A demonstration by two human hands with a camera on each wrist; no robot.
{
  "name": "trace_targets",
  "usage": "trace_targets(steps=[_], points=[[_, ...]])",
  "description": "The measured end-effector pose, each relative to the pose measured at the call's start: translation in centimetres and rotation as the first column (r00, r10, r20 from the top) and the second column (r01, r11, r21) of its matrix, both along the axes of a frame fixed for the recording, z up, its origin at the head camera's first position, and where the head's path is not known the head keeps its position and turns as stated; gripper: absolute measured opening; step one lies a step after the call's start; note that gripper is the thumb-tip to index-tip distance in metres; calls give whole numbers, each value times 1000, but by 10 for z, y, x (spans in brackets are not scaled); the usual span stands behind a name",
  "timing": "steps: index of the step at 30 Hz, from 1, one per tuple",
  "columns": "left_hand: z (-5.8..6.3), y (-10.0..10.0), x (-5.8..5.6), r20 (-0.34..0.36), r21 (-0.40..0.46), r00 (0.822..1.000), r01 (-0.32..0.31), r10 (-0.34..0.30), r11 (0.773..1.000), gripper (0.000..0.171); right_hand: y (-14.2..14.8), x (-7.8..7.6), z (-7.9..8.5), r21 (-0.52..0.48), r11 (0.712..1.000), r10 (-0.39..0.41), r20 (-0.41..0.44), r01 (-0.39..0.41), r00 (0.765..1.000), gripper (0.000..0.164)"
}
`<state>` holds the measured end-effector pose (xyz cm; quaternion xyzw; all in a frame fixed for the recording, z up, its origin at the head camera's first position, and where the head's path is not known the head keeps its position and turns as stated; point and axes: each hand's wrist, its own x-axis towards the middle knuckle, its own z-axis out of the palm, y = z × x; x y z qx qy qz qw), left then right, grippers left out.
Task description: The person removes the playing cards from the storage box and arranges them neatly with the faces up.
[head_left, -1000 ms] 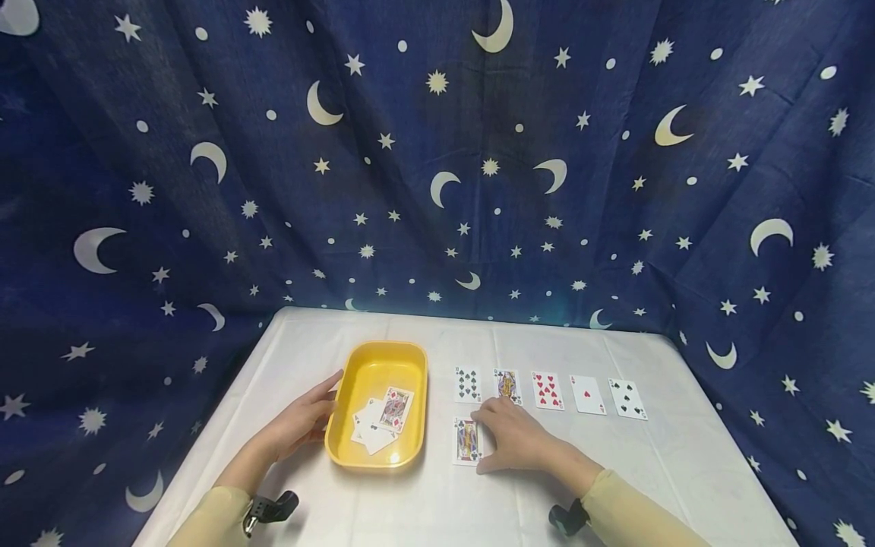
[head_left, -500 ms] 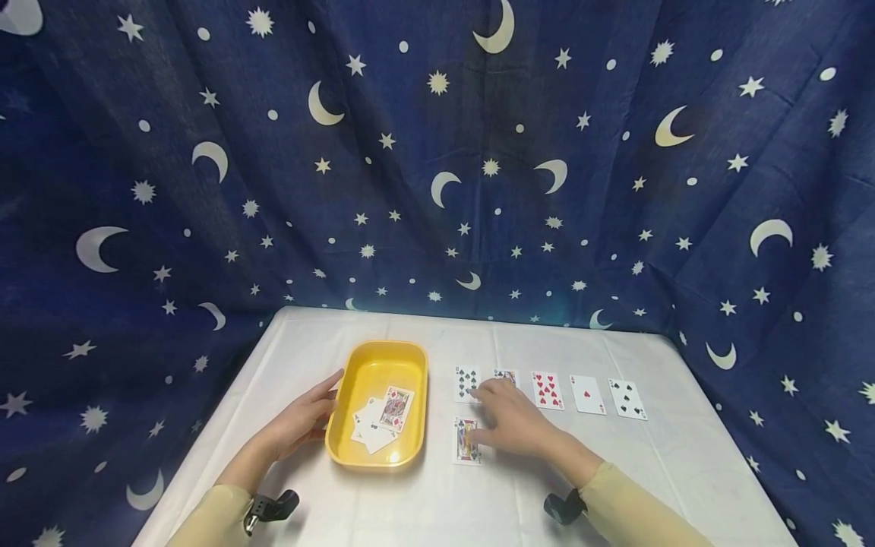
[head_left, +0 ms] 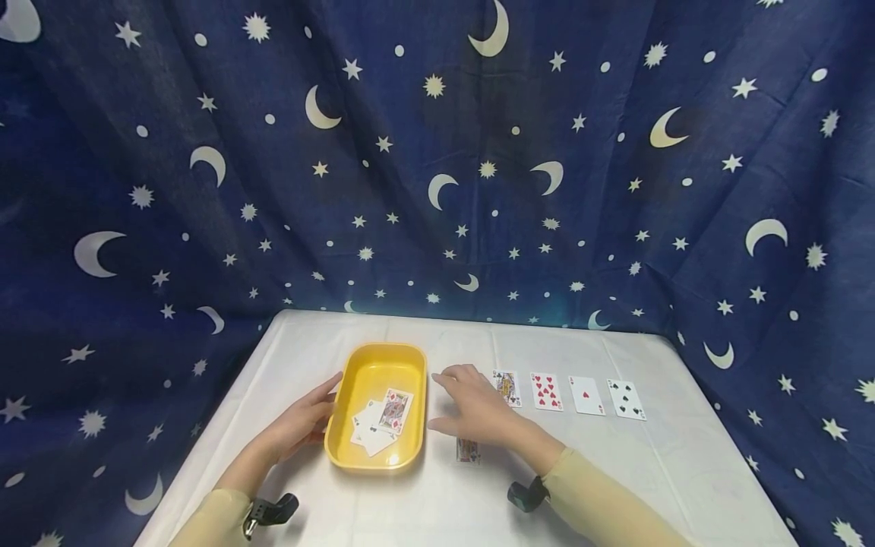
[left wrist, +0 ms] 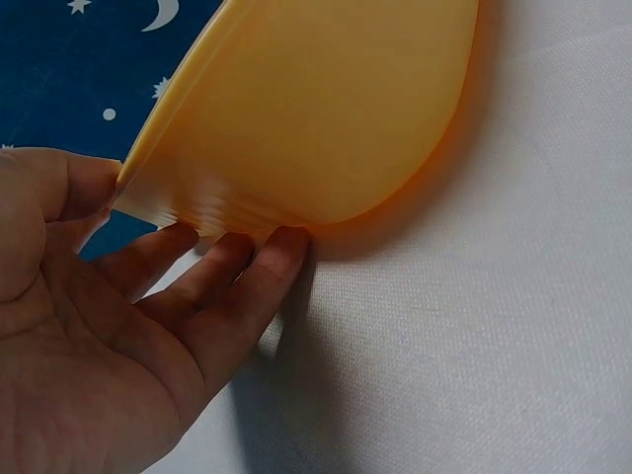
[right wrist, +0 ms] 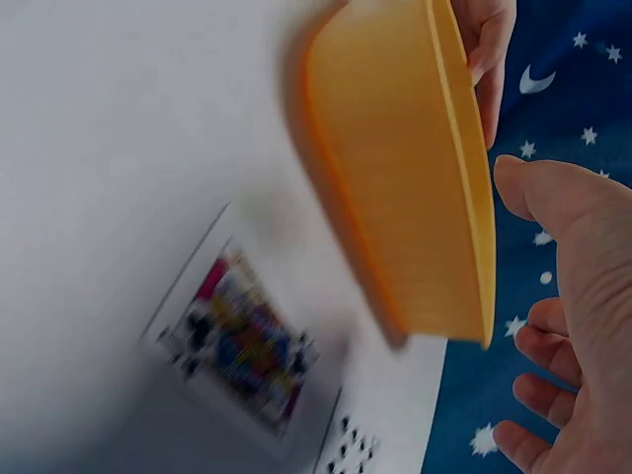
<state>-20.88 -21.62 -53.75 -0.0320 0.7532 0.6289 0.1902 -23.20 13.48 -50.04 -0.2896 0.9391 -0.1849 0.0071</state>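
Observation:
My left hand point(head_left: 301, 418) rests against the left side of a yellow tray point(head_left: 418, 365), its fingers touching the outer wall and rim, as the left wrist view shows. Inside lie a red-suit face card point(head_left: 395, 411) and pale playing cards point(head_left: 369, 437) partly beneath it. My right hand point(head_left: 478, 406), fingers apart and holding nothing, hovers by the tray's right side. Under it, a black-suit face card point(head_left: 468, 451) lies mostly covered in the head view; blurred, it shows in the right wrist view. A black spot card point(right wrist: 351, 446) lies beyond it, hidden from the head view.
A row of face-up cards continues rightward on the white tablecloth point(head_left: 581, 486): a face card point(head_left: 506, 387), a red hearts card point(head_left: 547, 392), an ace of hearts point(head_left: 586, 396) and a black spot card point(head_left: 626, 399). A blue curtain point(head_left: 437, 152) with moons and stars stands behind the table.
My right hand has moved left, from over the lone face card and the row's second card toward the tray. It now covers the row's leftmost card. My left hand has stayed at the tray.

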Motion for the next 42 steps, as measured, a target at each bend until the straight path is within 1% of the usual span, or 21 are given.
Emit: trace_targets(steps=[3,8,12,15,17,19,22,26,30,34,38,41,42], points=[[1,0,1,1,0,1000,-2,2,1000,66,-15,-1,5,-2,1000,10,11,-10,1000,85],[2,-2,1,-4,14,1000,11,-11,1000,66,-36,-4,12,34,998,53,-2,-53,999,87],[1,-1,1,-1,12,1000,-4,4,1000,65,-48,-9,11,77,993,97,-20,-95,995,88],[0,0,1,5,10,1000,-13,13,1000,64,-57,-12,10,116,987,113,-9,-111,994,89],[-1,0,1,1,4,1000,-5,5,1000,65,-63,-14,9,155,981,121,2,-120,993,89],[-1,-1,2,2,2,1000,-5,5,1000,65,-70,-16,9,206,970,133,-5,-129,991,90],[-2,-1,1,-3,-1,1000,5,-5,1000,65,-79,-18,8,296,946,148,-32,-132,989,90],[-1,-1,0,-4,8,1000,4,-4,1000,65,-88,-22,5,399,911,135,-46,-106,990,81],[-3,-2,-1,-1,16,1000,4,-4,1000,65,-95,-25,0,448,889,113,-26,-89,993,72],[-3,-1,0,0,20,1000,0,0,1000,65,-101,-27,-3,492,867,100,-7,-83,995,68],[-2,-1,0,0,24,1000,-1,1,1000,65,-105,-29,-9,545,835,91,-8,-72,996,67],[-2,-1,0,-2,20,1000,-5,5,1000,64,-108,-31,-11,559,826,87,-8,-68,996,67],[-3,-1,0,-2,19,1000,-6,6,1000,64,-109,-31,-11,554,830,87,-4,-70,996,66]])
